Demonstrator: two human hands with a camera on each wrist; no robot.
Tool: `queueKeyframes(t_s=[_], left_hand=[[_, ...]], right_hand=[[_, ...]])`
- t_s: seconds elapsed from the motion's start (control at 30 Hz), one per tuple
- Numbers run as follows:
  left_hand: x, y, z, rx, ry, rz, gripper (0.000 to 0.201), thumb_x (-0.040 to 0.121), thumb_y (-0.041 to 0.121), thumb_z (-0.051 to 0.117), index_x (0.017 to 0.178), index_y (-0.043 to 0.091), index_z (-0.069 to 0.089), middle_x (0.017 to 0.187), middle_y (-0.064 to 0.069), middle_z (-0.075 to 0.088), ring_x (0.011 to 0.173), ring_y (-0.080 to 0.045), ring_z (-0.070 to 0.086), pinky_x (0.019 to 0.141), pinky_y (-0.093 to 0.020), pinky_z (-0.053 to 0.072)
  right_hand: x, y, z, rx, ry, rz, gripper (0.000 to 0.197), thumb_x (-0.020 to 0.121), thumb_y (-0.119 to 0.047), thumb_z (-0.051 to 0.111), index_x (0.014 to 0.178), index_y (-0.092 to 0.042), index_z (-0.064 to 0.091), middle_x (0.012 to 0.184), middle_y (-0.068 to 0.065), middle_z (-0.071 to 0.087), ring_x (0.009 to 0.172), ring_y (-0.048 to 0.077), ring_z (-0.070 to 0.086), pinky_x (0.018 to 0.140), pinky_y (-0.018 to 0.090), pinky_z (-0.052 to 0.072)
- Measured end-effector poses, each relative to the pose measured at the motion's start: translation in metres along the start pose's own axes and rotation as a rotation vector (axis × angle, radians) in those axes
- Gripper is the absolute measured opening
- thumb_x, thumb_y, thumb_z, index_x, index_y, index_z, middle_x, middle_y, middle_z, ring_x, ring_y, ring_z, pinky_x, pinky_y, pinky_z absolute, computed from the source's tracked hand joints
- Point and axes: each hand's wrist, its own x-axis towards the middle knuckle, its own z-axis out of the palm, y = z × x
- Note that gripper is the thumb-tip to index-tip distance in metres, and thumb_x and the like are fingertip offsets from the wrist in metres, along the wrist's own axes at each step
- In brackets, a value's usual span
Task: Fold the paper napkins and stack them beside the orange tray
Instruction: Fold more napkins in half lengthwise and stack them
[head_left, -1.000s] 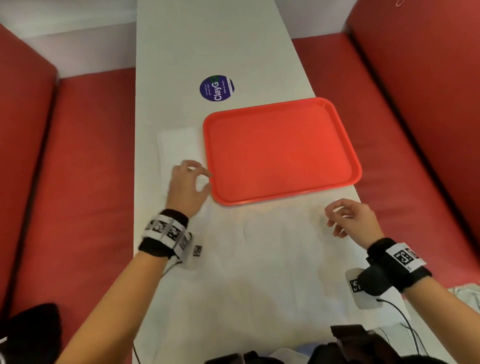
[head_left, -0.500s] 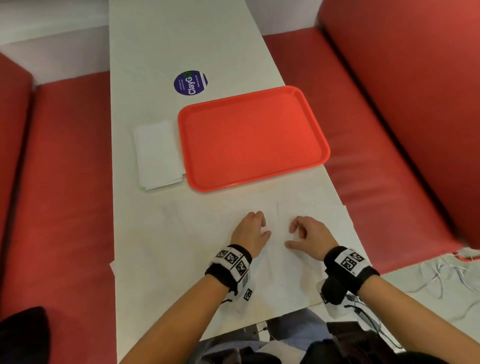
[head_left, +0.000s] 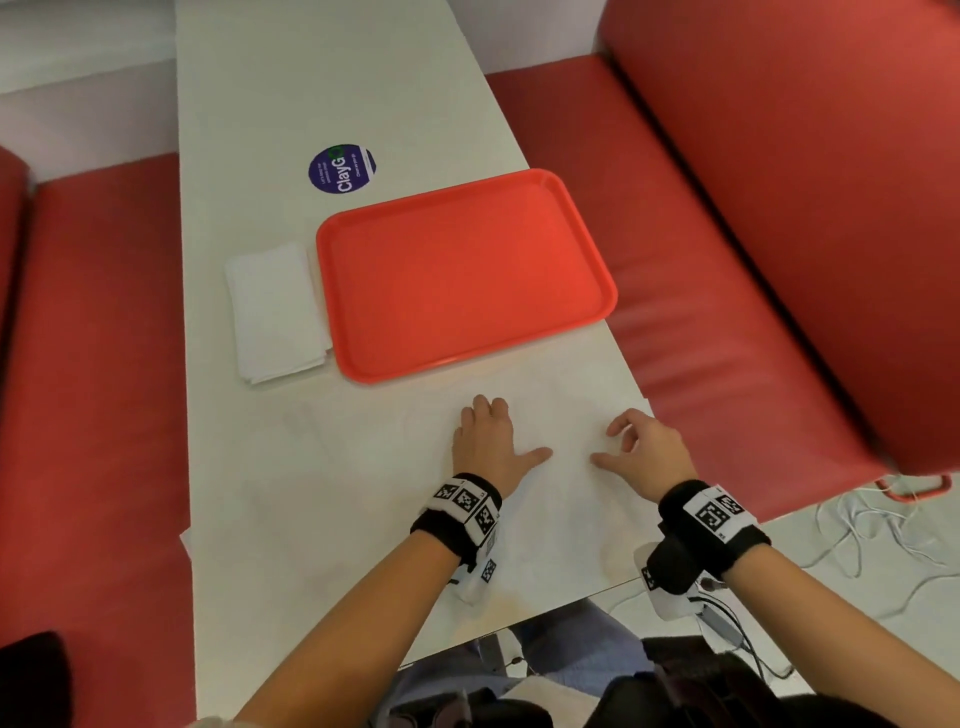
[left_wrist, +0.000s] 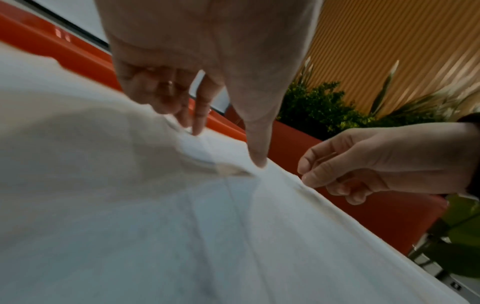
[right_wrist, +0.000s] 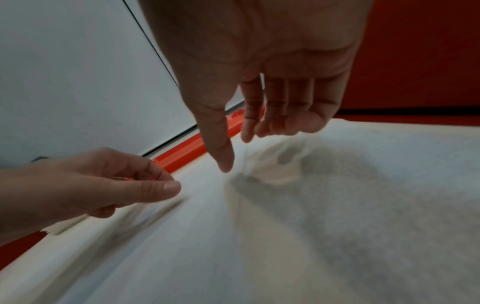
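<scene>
A large unfolded white napkin (head_left: 337, 499) lies flat on the near end of the white table (head_left: 311, 78). Beyond it sits the orange tray (head_left: 457, 270), and a stack of folded napkins (head_left: 275, 312) lies against the tray's left side. My left hand (head_left: 514, 428) rests on the open napkin with bent fingers and the thumb spread. In the left wrist view its fingertips (left_wrist: 197, 125) and thumb press the paper, which wrinkles between them. My right hand (head_left: 610, 441) hovers just to the right, fingers loosely curled, thumb tip at the paper and holding nothing (right_wrist: 236, 152).
Red bench seats (head_left: 104, 364) run along both sides of the narrow table. A round blue sticker (head_left: 340, 169) is on the tabletop behind the tray. White cables (head_left: 857, 525) lie on the floor at the right.
My left hand left the folded stack beside the tray and came back to the open napkin near the table's front. Both hands met there and have now spread slightly apart.
</scene>
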Motion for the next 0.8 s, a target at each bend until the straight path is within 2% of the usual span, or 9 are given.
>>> queueKeyframes(t_s=[0.1, 0.27, 0.37, 0.47, 0.53, 0.6, 0.67, 0.7, 0.8], left_hand=[[0.001, 0.011, 0.009, 0.057, 0.015, -0.025, 0.076, 0.075, 0.063, 0.068, 0.124, 0.010, 0.043, 0.121, -0.007, 0.044, 0.110, -0.026, 0.042, 0.089, -0.035, 0.043], [0.003, 0.017, 0.016, -0.059, -0.002, -0.021, 0.050, 0.082, 0.047, 0.070, 0.112, 0.009, 0.054, 0.118, -0.007, 0.044, 0.112, -0.025, 0.038, 0.093, -0.034, 0.041], [-0.001, 0.022, 0.012, -0.306, 0.016, -0.001, 0.022, 0.084, 0.028, 0.072, 0.084, 0.013, 0.057, 0.100, -0.003, 0.052, 0.101, -0.021, 0.047, 0.085, -0.028, 0.041], [-0.009, 0.026, 0.001, -0.640, 0.071, -0.007, 0.024, 0.082, 0.022, 0.074, 0.073, 0.016, 0.053, 0.069, 0.002, 0.054, 0.066, -0.013, 0.050, 0.063, -0.021, 0.041], [-0.015, 0.029, -0.013, -0.836, 0.152, -0.016, 0.025, 0.079, 0.025, 0.075, 0.073, 0.014, 0.054, 0.064, -0.003, 0.055, 0.060, -0.013, 0.050, 0.059, -0.024, 0.043], [-0.020, 0.030, -0.028, -0.987, 0.230, -0.028, 0.022, 0.078, 0.017, 0.074, 0.071, 0.015, 0.053, 0.062, 0.003, 0.051, 0.058, -0.008, 0.048, 0.057, -0.020, 0.041], [-0.026, 0.030, -0.048, -1.082, 0.269, -0.010, 0.025, 0.079, -0.002, 0.070, 0.073, 0.018, 0.056, 0.067, 0.008, 0.056, 0.062, -0.001, 0.055, 0.063, -0.016, 0.044], [-0.028, 0.027, -0.059, -1.125, 0.263, 0.022, 0.025, 0.077, -0.006, 0.070, 0.079, 0.017, 0.060, 0.075, 0.007, 0.064, 0.071, -0.001, 0.062, 0.068, -0.017, 0.048], [-0.039, 0.003, -0.088, -1.242, 0.246, 0.127, 0.039, 0.072, -0.005, 0.079, 0.107, 0.006, 0.063, 0.104, -0.008, 0.073, 0.097, -0.019, 0.068, 0.085, -0.029, 0.055]], right_hand=[[0.001, 0.015, 0.004, -0.006, -0.036, 0.026, 0.043, 0.067, -0.032, 0.086, 0.095, -0.020, 0.056, 0.083, -0.002, 0.051, 0.070, 0.012, 0.049, 0.056, 0.024, 0.034], [0.001, 0.021, 0.008, 0.000, -0.034, -0.025, 0.044, 0.068, -0.033, 0.084, 0.098, -0.020, 0.054, 0.087, -0.003, 0.047, 0.069, 0.007, 0.044, 0.057, 0.019, 0.031], [0.001, 0.017, 0.001, 0.032, -0.043, -0.044, 0.037, 0.070, -0.035, 0.083, 0.091, -0.021, 0.056, 0.084, 0.000, 0.053, 0.069, 0.011, 0.048, 0.059, 0.024, 0.036], [-0.009, -0.009, -0.013, 0.150, -0.003, -0.195, 0.026, 0.079, -0.041, 0.075, 0.079, -0.021, 0.059, 0.070, -0.003, 0.059, 0.060, 0.012, 0.053, 0.057, 0.023, 0.042], [-0.016, -0.037, -0.021, 0.207, -0.054, -0.304, 0.029, 0.084, -0.051, 0.067, 0.083, -0.023, 0.061, 0.074, -0.006, 0.064, 0.062, 0.010, 0.059, 0.058, 0.020, 0.047], [-0.016, -0.063, -0.022, 0.269, -0.177, -0.339, 0.042, 0.082, -0.064, 0.060, 0.099, -0.025, 0.062, 0.090, -0.007, 0.068, 0.072, 0.009, 0.065, 0.066, 0.025, 0.054], [-0.013, -0.090, -0.021, 0.331, -0.233, -0.362, 0.057, 0.079, -0.070, 0.057, 0.109, -0.023, 0.062, 0.099, -0.006, 0.071, 0.080, 0.008, 0.067, 0.072, 0.029, 0.056], [-0.012, -0.104, -0.021, 0.347, -0.228, -0.387, 0.054, 0.081, -0.067, 0.059, 0.107, -0.020, 0.064, 0.097, -0.005, 0.072, 0.080, 0.007, 0.068, 0.072, 0.027, 0.055], [-0.008, -0.141, -0.018, 0.430, -0.154, -0.470, 0.012, 0.089, -0.033, 0.067, 0.090, -0.021, 0.069, 0.078, -0.008, 0.072, 0.071, 0.000, 0.067, 0.064, 0.019, 0.050]])
